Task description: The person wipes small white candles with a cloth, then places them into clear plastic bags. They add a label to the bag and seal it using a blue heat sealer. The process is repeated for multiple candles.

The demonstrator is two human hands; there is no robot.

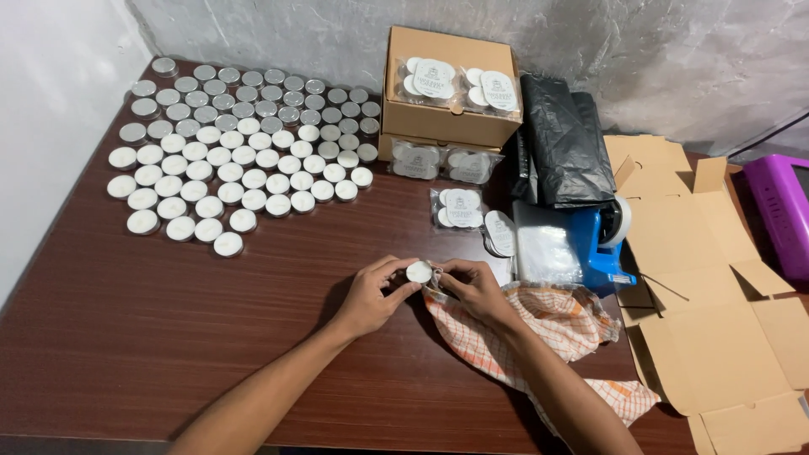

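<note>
My left hand [375, 291] and my right hand [472, 286] meet over the dark wooden table [168, 337] near its middle. Between their fingertips sits a small white tealight candle [419, 271] in a metal cup. My right hand also pinches the corner of an orange-and-white checked cloth [556, 329], which lies crumpled under my right forearm and trails to the right. Both hands touch the candle.
Several rows of tealights [236, 143] cover the table's far left. Two stacked brown boxes [447, 114] with packed candle bags stand behind, one loose bag [458, 208] in front. A black plastic bag [565, 143], blue tape dispenser [602, 240], flattened cardboard [716, 295] and purple device [779, 211] lie at right.
</note>
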